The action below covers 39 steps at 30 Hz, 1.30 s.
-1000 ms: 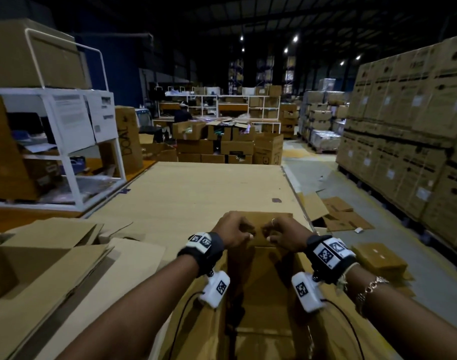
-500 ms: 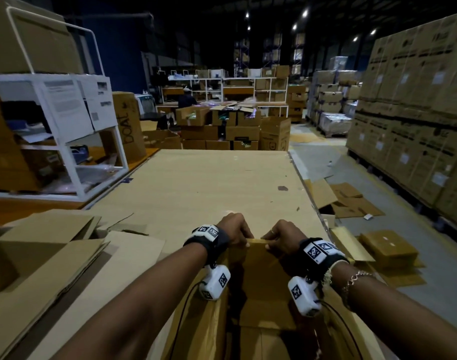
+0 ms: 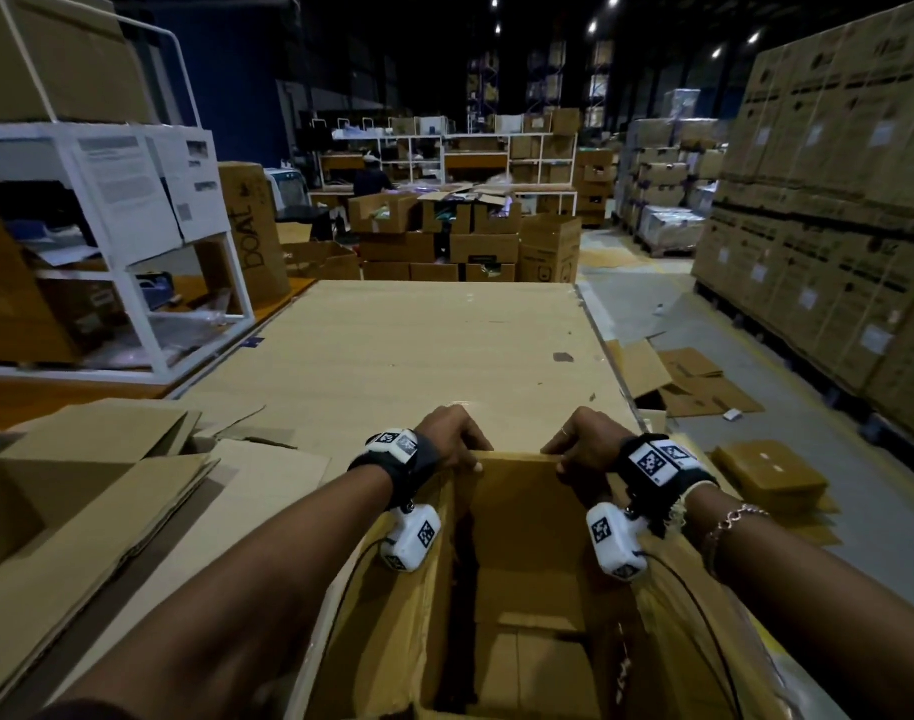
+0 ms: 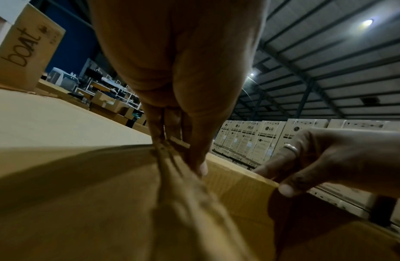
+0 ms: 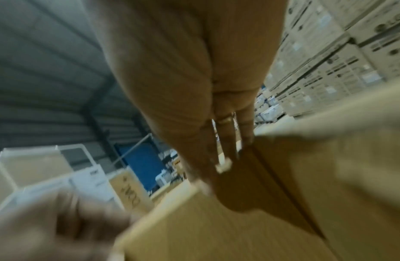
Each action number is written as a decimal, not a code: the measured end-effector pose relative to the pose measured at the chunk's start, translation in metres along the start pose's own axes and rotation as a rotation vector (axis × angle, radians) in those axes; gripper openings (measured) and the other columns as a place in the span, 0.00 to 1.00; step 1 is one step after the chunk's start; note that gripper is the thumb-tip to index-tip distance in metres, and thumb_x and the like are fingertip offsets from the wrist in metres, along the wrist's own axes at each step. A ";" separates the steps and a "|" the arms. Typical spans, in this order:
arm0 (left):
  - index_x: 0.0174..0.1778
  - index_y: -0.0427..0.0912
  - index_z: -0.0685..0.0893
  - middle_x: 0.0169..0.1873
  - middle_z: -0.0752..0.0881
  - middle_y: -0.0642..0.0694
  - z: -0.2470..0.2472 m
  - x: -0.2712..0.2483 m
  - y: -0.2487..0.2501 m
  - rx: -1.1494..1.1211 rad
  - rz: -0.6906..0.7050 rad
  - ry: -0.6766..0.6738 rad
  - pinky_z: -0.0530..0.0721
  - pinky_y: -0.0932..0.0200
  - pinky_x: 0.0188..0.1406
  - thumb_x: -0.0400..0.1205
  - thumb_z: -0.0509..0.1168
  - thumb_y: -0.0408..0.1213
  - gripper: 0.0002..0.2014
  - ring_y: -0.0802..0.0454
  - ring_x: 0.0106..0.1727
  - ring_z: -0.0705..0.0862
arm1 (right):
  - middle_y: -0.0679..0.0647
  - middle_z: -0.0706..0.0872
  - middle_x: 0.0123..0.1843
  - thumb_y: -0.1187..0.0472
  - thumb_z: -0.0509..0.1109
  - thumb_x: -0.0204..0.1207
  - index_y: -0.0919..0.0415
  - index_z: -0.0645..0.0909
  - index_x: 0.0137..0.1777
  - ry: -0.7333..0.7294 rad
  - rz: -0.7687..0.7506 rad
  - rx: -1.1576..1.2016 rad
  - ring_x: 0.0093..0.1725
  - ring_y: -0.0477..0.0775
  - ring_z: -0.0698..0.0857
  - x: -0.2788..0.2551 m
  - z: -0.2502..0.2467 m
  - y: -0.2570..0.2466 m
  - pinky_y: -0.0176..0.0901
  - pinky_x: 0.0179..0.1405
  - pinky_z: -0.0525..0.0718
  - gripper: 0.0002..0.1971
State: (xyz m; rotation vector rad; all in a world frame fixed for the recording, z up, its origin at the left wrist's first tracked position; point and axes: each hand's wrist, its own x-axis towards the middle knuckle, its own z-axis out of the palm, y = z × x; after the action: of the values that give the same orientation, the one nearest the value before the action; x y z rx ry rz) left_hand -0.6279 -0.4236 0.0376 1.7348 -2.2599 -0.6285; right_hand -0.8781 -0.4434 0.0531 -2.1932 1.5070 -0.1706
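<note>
An open brown cardboard box [image 3: 517, 501] stands right in front of me, its inside dark and empty as far as I can see. My left hand [image 3: 465, 454] grips the top edge of the far wall at its left corner, thumb inside the box. My right hand [image 3: 566, 457], with a ring on one finger, grips the same edge at the right corner. The left wrist view shows the left hand [image 4: 194, 164] pinching the box [image 4: 236, 183] edge, and the right hand [image 4: 290, 183] a short way along it. The right wrist view is blurred; the right hand [image 5: 219, 164] holds the box [image 5: 216, 226] corner.
A wide flat cardboard-covered surface [image 3: 418, 350] stretches ahead. Flattened cartons [image 3: 91, 491] lie at the left, below a white shelf rack [image 3: 148, 236]. Tall stacks of cartons [image 3: 834, 210] line the right aisle. Loose cardboard pieces [image 3: 699, 381] lie on the floor; open boxes [image 3: 470, 241] stand beyond.
My hands were close together at the middle of the cardboard edge; they have slid apart to its two corners. The box now stands open wider below them.
</note>
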 end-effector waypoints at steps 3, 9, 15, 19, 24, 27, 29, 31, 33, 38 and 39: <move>0.61 0.44 0.92 0.55 0.93 0.46 0.005 0.001 -0.009 -0.035 -0.015 0.014 0.86 0.65 0.48 0.76 0.79 0.36 0.17 0.54 0.51 0.90 | 0.54 0.94 0.51 0.70 0.81 0.71 0.56 0.93 0.54 0.016 0.032 0.007 0.48 0.49 0.91 -0.003 -0.003 0.008 0.44 0.49 0.91 0.13; 0.60 0.44 0.92 0.55 0.93 0.46 0.002 0.003 -0.009 -0.052 -0.029 -0.012 0.84 0.68 0.43 0.77 0.79 0.38 0.16 0.56 0.49 0.89 | 0.54 0.94 0.42 0.70 0.80 0.72 0.56 0.94 0.49 0.030 0.070 0.076 0.43 0.53 0.92 -0.004 -0.003 0.013 0.47 0.45 0.92 0.10; 0.73 0.48 0.84 0.70 0.85 0.46 -0.026 -0.035 -0.013 -0.014 -0.034 -0.056 0.85 0.51 0.64 0.79 0.77 0.49 0.26 0.47 0.69 0.84 | 0.52 0.89 0.65 0.56 0.81 0.74 0.54 0.83 0.72 -0.186 -0.074 -0.057 0.66 0.50 0.86 -0.029 -0.032 0.001 0.52 0.69 0.83 0.25; 0.76 0.49 0.81 0.75 0.81 0.45 -0.042 -0.081 -0.022 -0.025 -0.069 -0.027 0.81 0.51 0.71 0.80 0.74 0.54 0.29 0.47 0.73 0.81 | 0.48 0.83 0.74 0.44 0.77 0.75 0.46 0.79 0.77 -0.227 -0.082 -0.146 0.71 0.46 0.82 -0.066 -0.047 -0.005 0.51 0.71 0.81 0.29; 0.82 0.48 0.74 0.77 0.77 0.44 -0.032 -0.147 -0.031 -0.155 -0.152 -0.065 0.76 0.51 0.74 0.80 0.72 0.58 0.36 0.48 0.76 0.76 | 0.45 0.82 0.74 0.35 0.73 0.73 0.40 0.77 0.77 -0.144 -0.009 -0.120 0.72 0.45 0.80 -0.128 -0.040 -0.001 0.52 0.72 0.79 0.31; 0.85 0.46 0.69 0.80 0.73 0.43 -0.018 -0.175 -0.034 -0.229 -0.184 -0.083 0.77 0.53 0.71 0.81 0.71 0.58 0.38 0.47 0.78 0.75 | 0.48 0.80 0.77 0.32 0.72 0.72 0.43 0.75 0.79 -0.120 0.048 -0.091 0.71 0.46 0.81 -0.156 -0.025 0.007 0.49 0.70 0.80 0.36; 0.85 0.47 0.67 0.79 0.73 0.43 -0.010 -0.189 -0.034 -0.343 -0.223 -0.054 0.83 0.50 0.66 0.80 0.72 0.58 0.40 0.45 0.72 0.80 | 0.48 0.78 0.78 0.31 0.72 0.71 0.42 0.74 0.79 -0.080 0.110 -0.061 0.66 0.45 0.82 -0.170 -0.014 0.009 0.45 0.63 0.81 0.37; 0.85 0.49 0.67 0.76 0.74 0.45 -0.001 -0.202 -0.034 -0.433 -0.252 -0.037 0.88 0.47 0.60 0.79 0.73 0.58 0.41 0.47 0.62 0.85 | 0.51 0.77 0.78 0.38 0.73 0.76 0.45 0.74 0.80 -0.039 0.177 -0.009 0.63 0.45 0.78 -0.180 -0.001 0.012 0.39 0.51 0.78 0.32; 0.85 0.49 0.68 0.74 0.74 0.45 0.009 -0.214 -0.035 -0.488 -0.249 -0.032 0.90 0.44 0.58 0.78 0.75 0.57 0.41 0.48 0.58 0.87 | 0.56 0.74 0.80 0.41 0.73 0.78 0.50 0.74 0.80 -0.005 0.257 0.093 0.63 0.50 0.77 -0.187 0.012 0.018 0.36 0.42 0.75 0.32; 0.82 0.49 0.71 0.72 0.75 0.47 0.025 -0.237 -0.036 -0.561 -0.174 0.019 0.92 0.49 0.53 0.78 0.76 0.52 0.37 0.50 0.62 0.84 | 0.59 0.71 0.83 0.44 0.78 0.74 0.52 0.74 0.80 0.155 0.398 0.273 0.76 0.62 0.75 -0.208 0.036 0.035 0.50 0.63 0.78 0.35; 0.81 0.49 0.72 0.72 0.75 0.48 0.028 -0.240 -0.035 -0.568 -0.179 0.038 0.91 0.50 0.54 0.78 0.77 0.51 0.37 0.49 0.64 0.83 | 0.59 0.72 0.82 0.45 0.79 0.73 0.51 0.76 0.78 0.181 0.422 0.303 0.76 0.62 0.76 -0.213 0.039 0.037 0.50 0.62 0.78 0.34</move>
State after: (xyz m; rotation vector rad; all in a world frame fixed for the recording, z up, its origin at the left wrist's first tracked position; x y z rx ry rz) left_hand -0.5433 -0.1960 0.0155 1.6330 -1.6776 -1.1300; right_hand -0.9785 -0.2488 0.0355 -1.6222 1.8669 -0.4349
